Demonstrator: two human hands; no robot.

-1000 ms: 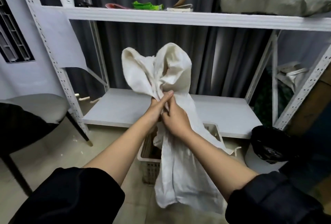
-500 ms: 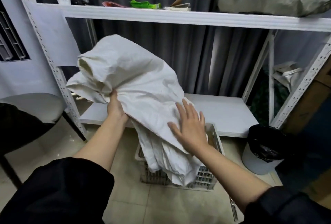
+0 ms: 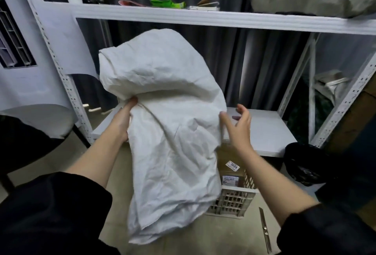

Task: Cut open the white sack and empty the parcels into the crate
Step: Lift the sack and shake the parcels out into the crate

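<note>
The left hand (image 3: 122, 124) grips the bunched white sack (image 3: 168, 124) at its left side, thumb pressed into a fold, and holds it up in front of the shelf (image 3: 264, 132), its lower end hanging over the floor (image 3: 223, 234). The right hand (image 3: 238, 126) hangs just off the sack's right edge with fingers spread and loosely bent, holding nothing. Behind the sack stands the white crate (image 3: 234, 199), brown labelled parcels (image 3: 232, 167) lying inside it, and a knife (image 3: 264, 228) lies on the floor just right of the crate.
</note>
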